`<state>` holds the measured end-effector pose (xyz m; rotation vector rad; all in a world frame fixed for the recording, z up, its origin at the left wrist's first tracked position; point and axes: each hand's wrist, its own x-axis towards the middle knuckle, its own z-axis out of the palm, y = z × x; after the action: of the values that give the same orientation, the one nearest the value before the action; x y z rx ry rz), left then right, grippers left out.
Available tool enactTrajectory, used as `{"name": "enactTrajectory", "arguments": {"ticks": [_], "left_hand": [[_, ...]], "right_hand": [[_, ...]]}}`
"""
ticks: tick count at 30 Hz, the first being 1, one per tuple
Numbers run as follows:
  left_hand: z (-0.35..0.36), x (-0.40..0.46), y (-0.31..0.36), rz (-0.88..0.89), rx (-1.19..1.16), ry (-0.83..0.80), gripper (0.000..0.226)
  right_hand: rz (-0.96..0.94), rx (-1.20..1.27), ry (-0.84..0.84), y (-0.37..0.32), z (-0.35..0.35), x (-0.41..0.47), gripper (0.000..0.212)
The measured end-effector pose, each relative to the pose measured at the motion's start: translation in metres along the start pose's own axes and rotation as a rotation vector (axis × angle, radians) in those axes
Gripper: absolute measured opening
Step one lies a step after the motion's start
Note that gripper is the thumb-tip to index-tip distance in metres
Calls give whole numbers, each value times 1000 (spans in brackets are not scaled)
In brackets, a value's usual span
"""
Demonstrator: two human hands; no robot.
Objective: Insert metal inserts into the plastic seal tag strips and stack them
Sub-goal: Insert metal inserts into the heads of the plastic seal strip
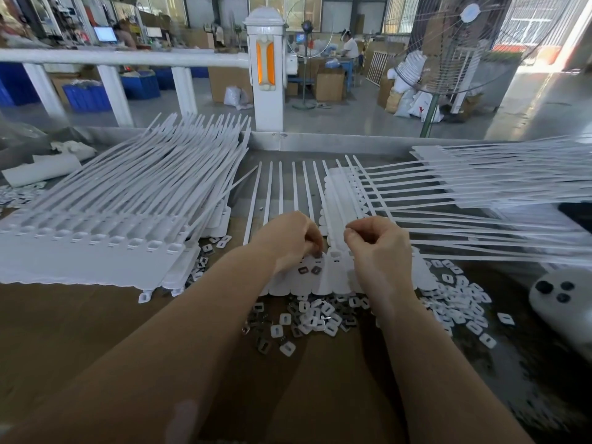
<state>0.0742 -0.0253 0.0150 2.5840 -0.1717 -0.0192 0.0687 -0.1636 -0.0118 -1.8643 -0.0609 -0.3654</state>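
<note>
Cardboard worktop [96,315]: tag stacks [105,219] flank hands.

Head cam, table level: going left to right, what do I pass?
Tall stack of strips → left hand → right hand → fanned strip pile → white device at the right edge.

White seal tag strips [323,280] and dark grey metal inserts [309,269] lie on a brown table [80,318].
</note>
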Motion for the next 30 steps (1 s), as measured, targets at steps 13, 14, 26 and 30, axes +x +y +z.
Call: {"name": "enactTrajectory", "arguments": {"ticks": [13, 14, 26, 30], "left_hand": [[-4, 3, 5, 37, 193, -73, 17], [-5, 3, 6, 40, 198, -83, 17], [-8, 3, 5, 50, 121, -64, 11], [-7, 2, 4, 61, 96, -42, 11]], "right_hand": [[-11, 13, -8, 0, 0, -1, 17], [-11, 15, -9, 0, 0, -1, 18], [-4, 9, -17, 1, 0, -1, 10], [-13, -1, -16, 1, 0, -1, 10]]}}
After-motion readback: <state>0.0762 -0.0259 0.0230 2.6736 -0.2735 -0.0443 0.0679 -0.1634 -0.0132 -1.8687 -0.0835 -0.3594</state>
